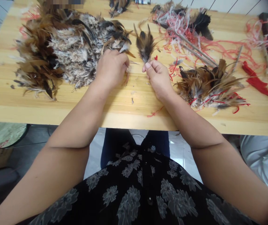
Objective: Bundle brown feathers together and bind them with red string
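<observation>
- My right hand pinches a small bunch of feathers by its base, thumb and fingers closed on the stem end.
- The bunch stands out from my fingertips toward the far side of the desk, brown and dark plumes fanned, between the big heap and the strips.
- My left hand is at the right edge of the heap, fingers curled in and knuckles up; I cannot tell whether they grip anything.
- A thin reddish strand hangs just below those left fingers.
- The heap spreads over the left part of the desk, pale and fluffy in the middle, with brown and black feathers around it.
- Just beside my right wrist lies a pile of brown feathers, their pale ends crossed by red threads.
- Beyond that pile, sticks lie slanting across the desk, near a tangle of pink and white strips.
- A black tuft rests by the strips.
- To the right of the pile lies a crumpled red cloth.
- Another tuft lies at the far edge, partly cut off.
</observation>
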`<state>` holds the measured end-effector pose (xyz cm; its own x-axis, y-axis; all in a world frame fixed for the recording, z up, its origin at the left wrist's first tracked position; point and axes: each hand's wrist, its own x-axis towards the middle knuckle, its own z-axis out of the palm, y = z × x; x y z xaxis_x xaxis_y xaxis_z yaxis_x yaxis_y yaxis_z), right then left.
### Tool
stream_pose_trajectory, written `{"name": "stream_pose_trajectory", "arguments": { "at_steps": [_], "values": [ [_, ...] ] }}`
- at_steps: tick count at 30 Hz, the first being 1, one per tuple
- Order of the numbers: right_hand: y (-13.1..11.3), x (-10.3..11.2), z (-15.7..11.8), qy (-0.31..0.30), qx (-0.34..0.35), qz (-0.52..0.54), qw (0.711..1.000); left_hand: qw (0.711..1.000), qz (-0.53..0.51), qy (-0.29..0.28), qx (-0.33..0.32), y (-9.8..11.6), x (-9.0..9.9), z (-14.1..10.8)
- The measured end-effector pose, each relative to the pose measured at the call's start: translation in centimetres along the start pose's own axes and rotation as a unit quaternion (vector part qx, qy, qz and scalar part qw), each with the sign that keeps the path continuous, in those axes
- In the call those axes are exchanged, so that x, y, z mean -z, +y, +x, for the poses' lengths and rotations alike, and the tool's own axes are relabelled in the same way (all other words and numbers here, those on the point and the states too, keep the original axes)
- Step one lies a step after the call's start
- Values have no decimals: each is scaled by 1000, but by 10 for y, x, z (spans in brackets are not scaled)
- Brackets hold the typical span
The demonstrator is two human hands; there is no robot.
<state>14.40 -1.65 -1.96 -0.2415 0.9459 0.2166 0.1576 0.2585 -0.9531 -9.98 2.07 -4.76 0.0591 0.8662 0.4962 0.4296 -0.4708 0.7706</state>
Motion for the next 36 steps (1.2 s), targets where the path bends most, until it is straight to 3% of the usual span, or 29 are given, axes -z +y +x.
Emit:
{"name": "stream_pose_trajectory", "arguments": {
  "at_steps": [6, 11, 18, 23, 29, 36],
  "values": [
    [-3, -3, -3, -7, -33, 30, 999, 988, -104, 112, -12, 50, -9, 0],
    [-4, -3, -5, -19, -39, 41, 998, 974, -198, 106, 5, 79, -23, -7],
    [2, -3, -3, -28, -33, 34, 998, 992, -124, 26, 17, 77, -31, -20],
    [9, -1, 2, -30, -43, 38, 998, 992, -121, -15, 43, 81, -27, -19],
    [5, 0, 2, -41, -60, 64, 995, 983, -156, -29, 89, 100, -21, -23],
    [-3, 0, 0, -78, -71, 72, 992, 977, -186, -12, 105, 92, -28, -21]
  ]
}}
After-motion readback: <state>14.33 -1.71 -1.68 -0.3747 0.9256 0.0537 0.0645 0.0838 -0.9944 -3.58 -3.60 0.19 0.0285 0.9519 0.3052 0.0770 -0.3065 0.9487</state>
